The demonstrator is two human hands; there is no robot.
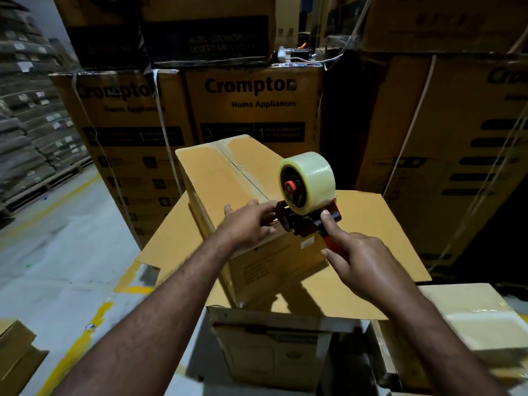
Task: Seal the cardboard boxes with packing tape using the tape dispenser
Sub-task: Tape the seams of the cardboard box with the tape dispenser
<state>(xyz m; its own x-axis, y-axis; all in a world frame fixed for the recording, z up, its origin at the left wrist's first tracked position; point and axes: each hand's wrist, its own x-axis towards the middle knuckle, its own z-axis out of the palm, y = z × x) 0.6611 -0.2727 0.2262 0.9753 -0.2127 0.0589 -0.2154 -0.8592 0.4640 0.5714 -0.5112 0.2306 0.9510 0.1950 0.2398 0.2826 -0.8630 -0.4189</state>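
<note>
A small cardboard box (217,178) lies on a larger flat carton (371,224) in front of me, its top seam running away from me with tape along it. A red tape dispenser (307,220) carrying a roll of clear tape (310,178) sits at the near end of that seam. My right hand (360,261) grips the dispenser's red handle, index finger stretched along its top. My left hand (251,224) reaches to the dispenser's front end at the box's near edge, fingers pinching there; the tape end itself is hidden.
Tall printed cartons (251,110) stack close behind and to the right (457,155). A taped box (471,318) sits at my lower right, another carton (17,355) at lower left. Grey floor with yellow lines (65,238) opens to the left, with loaded pallets (31,110) beyond.
</note>
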